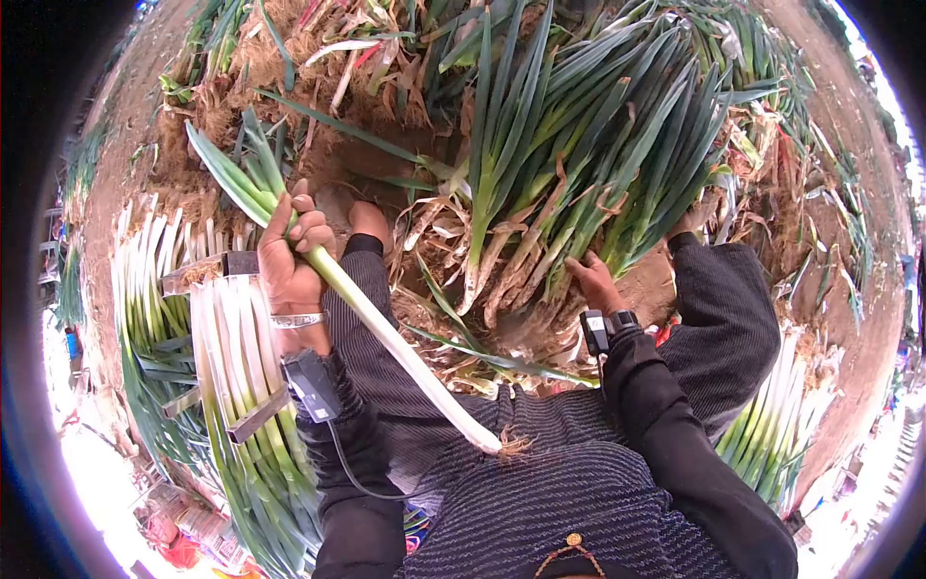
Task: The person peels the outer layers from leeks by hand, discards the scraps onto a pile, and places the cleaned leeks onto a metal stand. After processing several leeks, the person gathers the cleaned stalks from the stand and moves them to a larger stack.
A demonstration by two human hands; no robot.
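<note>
My left hand point(297, 251) is closed round the green upper part of a long leek point(386, 338). The leek slants down to the right across my lap, its white stalk clean and its rooty end near my waist. To the right, my right hand point(593, 282) is at the lower stalks of a heap of untrimmed leeks point(579, 164), with thumb and fingers apart. Dry brown outer leaves cover those stalks. Part of my right hand's fingers is hidden among the leaves.
At the left, bundles of cleaned leeks point(236, 338) lie beside a wooden frame point(258, 415). Another cleaned pile point(772, 425) lies at the lower right. Peeled leaves and roots point(424, 227) litter the ground between my feet, with more scraps point(280, 58) at the upper left.
</note>
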